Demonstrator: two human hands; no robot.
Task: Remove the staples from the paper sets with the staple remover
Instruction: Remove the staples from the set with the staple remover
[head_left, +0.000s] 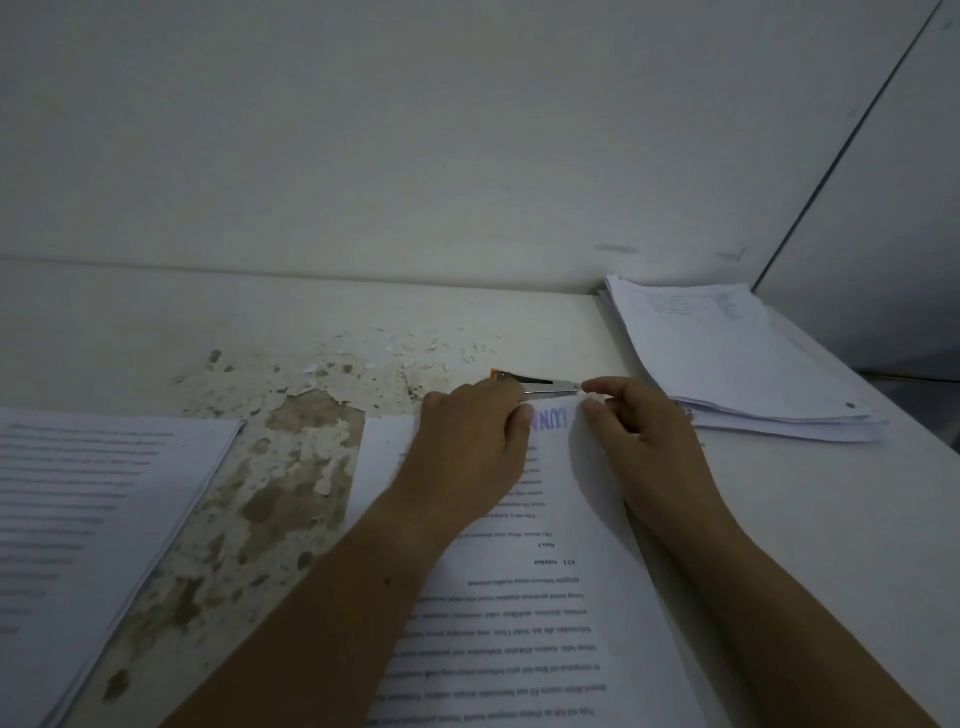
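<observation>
A: hands, status?
B: left hand (467, 452): fingers curled down over the handle end of the staple remover (543, 383), gripping it. Thumb lies on the page, tip pointing at the right hand.
A: tool position?
B: it comes out from under the left fingertips and runs toward the right hand, low along the far edge of the paper set (519, 597). The orange end shows just past the left knuckles. The metal tip stops right at the right index fingertip; contact or a gap, can't tell.
A: right hand?
B: right hand (641, 436) pinches the far corner of the paper set between thumb and index finger. Remaining fingers are curled under, mostly hidden.
A: staple engaged?
B: can't tell. Too small and dim at the tip.
A: paper set?
B: flat under both hands and forearms, print upside down to the camera. Purple lettering sits between the two thumbs.
A: surroundings?
B: table (291, 467) has its coating peeled, left of the left hand. Pale flakes (441, 348) are scattered just beyond the left fingers; staples or paint chips, can't tell. One stack (737, 364) lies beyond the right hand, just beside its knuckles. A second stack (93, 509) lies well left of the left hand.
</observation>
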